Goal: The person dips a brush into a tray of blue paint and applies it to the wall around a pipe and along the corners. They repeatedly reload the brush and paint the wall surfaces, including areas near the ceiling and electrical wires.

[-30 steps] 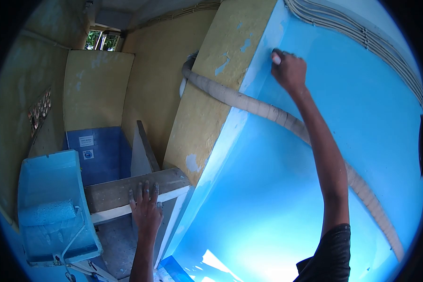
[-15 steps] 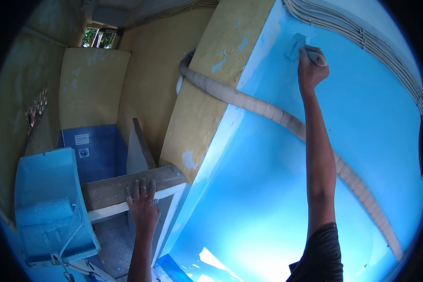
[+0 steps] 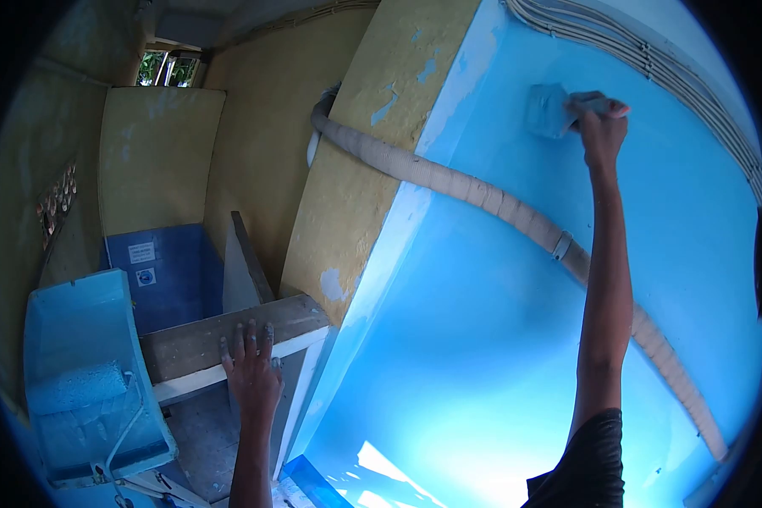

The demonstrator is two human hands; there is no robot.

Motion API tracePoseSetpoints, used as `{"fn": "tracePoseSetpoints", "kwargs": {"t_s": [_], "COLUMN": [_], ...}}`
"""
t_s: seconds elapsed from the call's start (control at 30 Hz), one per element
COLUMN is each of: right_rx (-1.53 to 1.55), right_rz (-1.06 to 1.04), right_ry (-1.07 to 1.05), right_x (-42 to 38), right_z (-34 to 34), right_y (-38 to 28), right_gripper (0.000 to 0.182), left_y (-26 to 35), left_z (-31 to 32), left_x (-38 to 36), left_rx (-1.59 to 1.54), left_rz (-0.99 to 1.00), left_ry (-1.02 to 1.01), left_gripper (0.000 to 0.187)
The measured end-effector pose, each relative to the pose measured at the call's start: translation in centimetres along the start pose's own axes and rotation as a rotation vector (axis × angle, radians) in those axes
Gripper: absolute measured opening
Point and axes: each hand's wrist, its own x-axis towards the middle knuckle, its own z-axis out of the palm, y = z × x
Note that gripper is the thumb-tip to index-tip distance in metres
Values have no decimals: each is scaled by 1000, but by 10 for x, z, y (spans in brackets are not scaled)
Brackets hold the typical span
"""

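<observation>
High on the light blue wall, my right hand is closed around the handle of a wide, blue-coated paintbrush. Its broad end appears to touch the wall, though motion blurs it slightly. My left hand lies with spread, paint-marked fingers on a brown ledge with a white edge. Left of that hand, a blue paint tray stands tilted, and a paint roller covered in blue paint rests in it.
A thick wrapped pipe crosses the wall diagonally, passing behind my right forearm. Several cables run along the top. A yellowish pillar with peeling patches stands beside the blue wall. Behind the ledge rises an upright panel.
My right hand has moved right and slightly down along the wall with the paintbrush. My left hand stays on the ledge. The view has shifted slightly.
</observation>
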Motion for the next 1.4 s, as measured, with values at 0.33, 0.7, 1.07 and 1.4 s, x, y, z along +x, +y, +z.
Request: {"fn": "tracePoseSetpoints", "kwargs": {"t_s": [0.33,0.7,1.07,1.4], "right_rx": [-11,-156,44,108], "right_rz": [23,79,-316,265], "right_ry": [-11,-103,314,418], "right_x": [-13,-59,-114,-343], "right_z": [5,62,36,70], "right_y": [-3,21,-28,-13], "right_gripper": [14,16,7,16], "left_y": [-1,0,-1,-2], "left_z": [2,-2,0,8], "left_x": [0,0,2,3], "left_rx": [19,18,57,130], "left_rz": [20,12,23,32], "left_ry": [12,-13,-41,-47], "left_gripper": [79,81,75,74]}}
